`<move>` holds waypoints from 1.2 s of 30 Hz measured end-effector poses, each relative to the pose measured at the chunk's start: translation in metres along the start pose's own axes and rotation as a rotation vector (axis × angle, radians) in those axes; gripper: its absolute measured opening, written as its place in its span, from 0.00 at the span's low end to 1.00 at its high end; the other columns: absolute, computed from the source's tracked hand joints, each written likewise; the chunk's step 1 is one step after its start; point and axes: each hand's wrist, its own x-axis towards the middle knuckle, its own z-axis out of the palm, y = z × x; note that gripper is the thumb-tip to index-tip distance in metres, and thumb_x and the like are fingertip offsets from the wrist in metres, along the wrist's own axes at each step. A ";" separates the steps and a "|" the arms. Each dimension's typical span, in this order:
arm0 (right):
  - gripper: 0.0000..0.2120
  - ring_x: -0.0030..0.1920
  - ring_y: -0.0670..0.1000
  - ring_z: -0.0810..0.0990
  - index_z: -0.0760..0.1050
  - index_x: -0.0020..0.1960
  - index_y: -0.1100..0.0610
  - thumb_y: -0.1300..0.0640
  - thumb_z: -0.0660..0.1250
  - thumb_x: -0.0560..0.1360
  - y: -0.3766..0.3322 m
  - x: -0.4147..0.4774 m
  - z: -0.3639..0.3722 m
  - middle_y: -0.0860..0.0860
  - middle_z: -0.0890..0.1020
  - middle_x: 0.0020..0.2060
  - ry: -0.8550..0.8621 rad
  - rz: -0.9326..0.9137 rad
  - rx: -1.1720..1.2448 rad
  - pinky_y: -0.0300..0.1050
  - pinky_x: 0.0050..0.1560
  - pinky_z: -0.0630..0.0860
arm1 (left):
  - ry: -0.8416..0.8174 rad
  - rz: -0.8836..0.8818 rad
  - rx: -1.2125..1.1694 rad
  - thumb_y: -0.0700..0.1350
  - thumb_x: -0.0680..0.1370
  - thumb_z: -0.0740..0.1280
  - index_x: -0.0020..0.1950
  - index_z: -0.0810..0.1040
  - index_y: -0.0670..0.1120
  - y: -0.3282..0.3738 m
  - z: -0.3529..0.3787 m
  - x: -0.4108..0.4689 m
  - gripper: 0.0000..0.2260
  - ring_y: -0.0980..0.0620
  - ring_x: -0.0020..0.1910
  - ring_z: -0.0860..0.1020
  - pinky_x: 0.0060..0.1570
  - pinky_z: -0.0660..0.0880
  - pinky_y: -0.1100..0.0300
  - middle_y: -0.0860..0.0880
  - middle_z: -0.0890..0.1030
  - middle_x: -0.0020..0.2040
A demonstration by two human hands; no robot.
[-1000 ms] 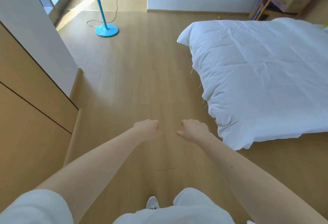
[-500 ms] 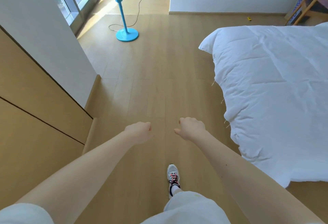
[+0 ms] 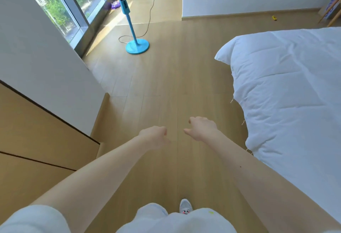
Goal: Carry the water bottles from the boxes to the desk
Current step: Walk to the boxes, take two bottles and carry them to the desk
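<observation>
Headway over floor [image 3: 166,77]: closing on blue fan [image 3: 137,46], passing bed [image 3: 286,85] on right side. Carrying nothing, left hand [image 3: 154,137] and right hand [image 3: 202,128] both loosely curled, slightly apart. Finding no water bottles in view, so probably heading off to fetch.

Floor [image 3: 162,85]: tan wood planks. Duvet [image 3: 287,92]: plain white. Fan stand [image 3: 137,47]: bright blue. Cabinet [image 3: 36,137]: tan, dark seams. Shoe [image 3: 186,206]: grey, pink accents.
</observation>
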 end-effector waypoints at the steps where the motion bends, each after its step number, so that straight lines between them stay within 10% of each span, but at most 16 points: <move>1: 0.24 0.66 0.56 0.70 0.66 0.71 0.55 0.43 0.56 0.81 0.003 0.006 -0.006 0.54 0.73 0.66 0.005 0.006 0.002 0.51 0.60 0.70 | 0.005 0.003 0.002 0.57 0.80 0.60 0.70 0.67 0.49 0.001 -0.009 0.007 0.21 0.47 0.59 0.76 0.54 0.74 0.54 0.49 0.74 0.65; 36: 0.23 0.66 0.55 0.72 0.68 0.69 0.55 0.43 0.58 0.80 -0.020 0.363 -0.196 0.53 0.73 0.66 -0.028 0.172 0.058 0.51 0.59 0.71 | -0.048 0.279 0.043 0.58 0.79 0.62 0.67 0.69 0.48 -0.089 -0.269 0.374 0.21 0.46 0.58 0.77 0.55 0.73 0.55 0.48 0.76 0.63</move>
